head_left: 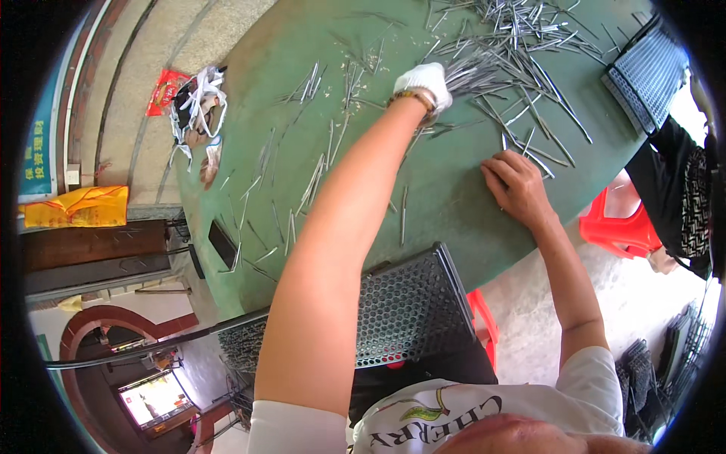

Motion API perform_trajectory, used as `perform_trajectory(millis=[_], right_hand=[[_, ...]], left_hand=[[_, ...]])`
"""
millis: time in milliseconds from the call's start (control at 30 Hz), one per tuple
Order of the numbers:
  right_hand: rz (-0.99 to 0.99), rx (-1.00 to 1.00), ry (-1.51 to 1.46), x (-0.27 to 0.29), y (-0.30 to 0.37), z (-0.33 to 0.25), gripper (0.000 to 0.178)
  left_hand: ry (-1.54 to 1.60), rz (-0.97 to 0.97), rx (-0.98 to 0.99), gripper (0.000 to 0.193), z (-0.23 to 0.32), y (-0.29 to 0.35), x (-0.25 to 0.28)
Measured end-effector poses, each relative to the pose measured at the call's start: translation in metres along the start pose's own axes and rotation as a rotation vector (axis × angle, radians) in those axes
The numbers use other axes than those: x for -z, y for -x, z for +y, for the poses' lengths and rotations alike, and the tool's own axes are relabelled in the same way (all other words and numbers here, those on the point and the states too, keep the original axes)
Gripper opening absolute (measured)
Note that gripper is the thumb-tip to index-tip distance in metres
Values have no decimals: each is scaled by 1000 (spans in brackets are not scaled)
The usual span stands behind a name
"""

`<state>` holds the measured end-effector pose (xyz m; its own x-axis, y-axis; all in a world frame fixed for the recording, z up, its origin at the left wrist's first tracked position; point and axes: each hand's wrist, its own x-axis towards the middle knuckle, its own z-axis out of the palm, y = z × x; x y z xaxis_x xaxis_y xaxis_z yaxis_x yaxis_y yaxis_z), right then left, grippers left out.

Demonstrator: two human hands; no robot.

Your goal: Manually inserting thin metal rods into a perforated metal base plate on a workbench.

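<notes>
My left hand [423, 82], in a white glove with a beaded bracelet at the wrist, reaches far across the green table [446, 189]. It is closed on one end of a bunch of thin grey sticks [475, 73], which fans out to the right and looks slightly blurred. My right hand [517, 185] is bare and rests on the table nearer to me, fingers curled inward. Several loose sticks [541, 147] lie just beyond it; whatever is under its fingers is hidden. A large tangled heap of sticks [522, 30] covers the far right, with more scattered on the left.
A black perforated basket [401, 310] sits against the near table edge, below my left arm. Another perforated basket [646, 76] stands at the right edge, beside a person in black clothing [669, 178]. A phone [222, 244] and a plastic bag [208, 102] lie along the left side.
</notes>
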<state>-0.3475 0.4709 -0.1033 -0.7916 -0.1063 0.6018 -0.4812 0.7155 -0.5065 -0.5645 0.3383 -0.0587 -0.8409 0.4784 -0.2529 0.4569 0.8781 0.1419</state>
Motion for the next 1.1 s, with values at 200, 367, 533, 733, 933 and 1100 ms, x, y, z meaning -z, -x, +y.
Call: perform_trajectory(millis=[200,367,533,733,933,1100], right_hand=[[2,-8,-18,1,-1,-3,12],[10,-17,-26,1,2,0,12],[-8,-19,-43,0,-1,-1,12],[-1,-19,-58,1,-4,0,12],[14,-16,-40,0,-5,-4,12],[94,18,-43,1,-3,-7,12]], left_hand=[[623,338,-79,69,-44,31,6],[1271,589,-129,56,-37,54,-3],[1409,580,9,41,-45,54,-36],[1309,556,-70,31,-61,54,-34],[1396,548,84,33,-49,51,-18],[1725,385,108,24,-46,83,37]])
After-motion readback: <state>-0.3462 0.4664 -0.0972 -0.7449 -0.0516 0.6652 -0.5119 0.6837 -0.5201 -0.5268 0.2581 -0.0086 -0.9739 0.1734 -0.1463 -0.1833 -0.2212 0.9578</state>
